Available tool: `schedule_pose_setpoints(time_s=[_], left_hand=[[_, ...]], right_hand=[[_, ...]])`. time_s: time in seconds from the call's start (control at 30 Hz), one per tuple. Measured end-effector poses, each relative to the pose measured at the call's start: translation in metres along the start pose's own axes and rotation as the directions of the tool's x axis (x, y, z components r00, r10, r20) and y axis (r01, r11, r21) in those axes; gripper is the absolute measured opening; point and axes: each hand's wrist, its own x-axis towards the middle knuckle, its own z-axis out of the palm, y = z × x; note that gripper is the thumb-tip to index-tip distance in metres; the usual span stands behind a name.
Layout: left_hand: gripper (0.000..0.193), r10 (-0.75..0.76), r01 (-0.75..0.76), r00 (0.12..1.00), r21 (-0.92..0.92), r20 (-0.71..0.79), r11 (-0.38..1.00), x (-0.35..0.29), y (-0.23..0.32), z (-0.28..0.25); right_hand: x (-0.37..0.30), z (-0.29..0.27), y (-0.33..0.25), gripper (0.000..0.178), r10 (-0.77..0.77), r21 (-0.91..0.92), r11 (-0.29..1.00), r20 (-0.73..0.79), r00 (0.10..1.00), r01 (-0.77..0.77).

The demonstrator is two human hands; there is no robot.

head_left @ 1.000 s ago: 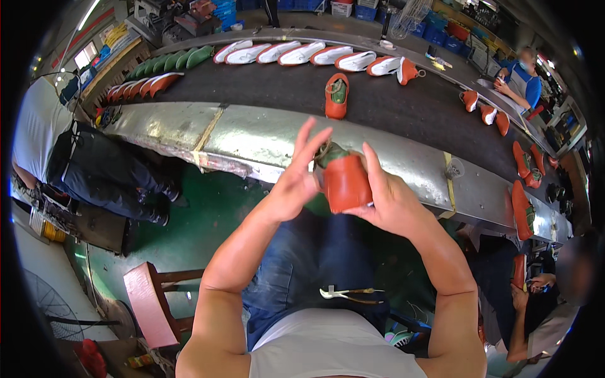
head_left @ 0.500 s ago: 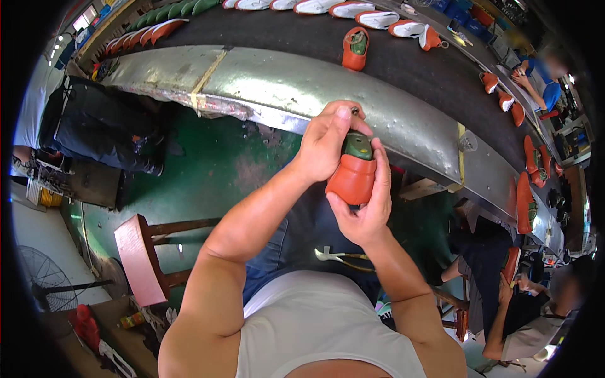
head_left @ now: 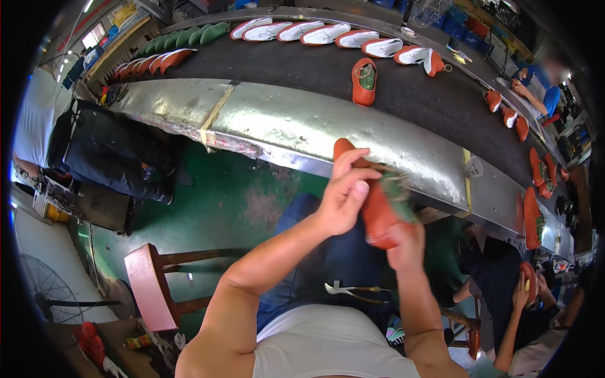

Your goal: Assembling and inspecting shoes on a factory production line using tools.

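An orange shoe (head_left: 376,208) with a green inside is held over my lap, just in front of the metal edge of the conveyor (head_left: 302,126). My left hand (head_left: 343,192) wraps its fingers over the shoe's upper side. My right hand (head_left: 406,242) grips the shoe from below, near its green opening; the shoe is slightly blurred. Another orange shoe with a green inside (head_left: 364,80) lies alone on the dark belt beyond.
White shoes (head_left: 315,33) and green and orange shoes (head_left: 170,47) line the belt's far side. More orange shoes (head_left: 532,183) run along the right. A red stool (head_left: 148,286) stands on the green floor at my left. Another person sits at my right, one works at far right.
The shoe has tilted from upright to slanting, toe toward the belt. My left hand moved from its top onto its side. The view has swung back toward the conveyor.
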Motion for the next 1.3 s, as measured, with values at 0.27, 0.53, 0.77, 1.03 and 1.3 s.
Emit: schedule_pose_setpoints(time_s=[0.27,0.53,0.77,1.03,1.3], left_hand=[[0.019,-0.211,0.239,0.965,0.194,-0.153,0.952,0.044,-0.105,-0.084],[0.035,-0.445,0.504,0.859,0.27,-0.252,0.82,0.168,-0.249,-0.137],[0.057,-0.329,0.582,0.813,0.685,-0.481,0.438,0.31,-0.392,-0.198],[0.081,-0.443,0.639,0.765,0.641,-0.468,0.425,0.422,-0.523,-0.305],[0.09,-0.623,0.515,0.779,0.633,-0.065,0.578,0.447,-0.566,-0.206]], right_hand=[[0.191,-0.058,-0.034,0.043,-0.26,-0.011,0.963,-0.287,0.922,0.268],[0.387,-0.085,0.012,0.053,-0.216,-0.96,0.281,-0.082,0.973,-0.018],[0.371,-0.086,0.013,0.056,-0.269,-0.978,0.187,0.041,0.962,0.094],[0.374,-0.062,0.008,0.057,-0.261,-0.966,0.188,0.123,0.958,0.175],[0.378,-0.073,0.013,0.06,-0.307,-0.983,0.107,0.113,0.945,0.152]])
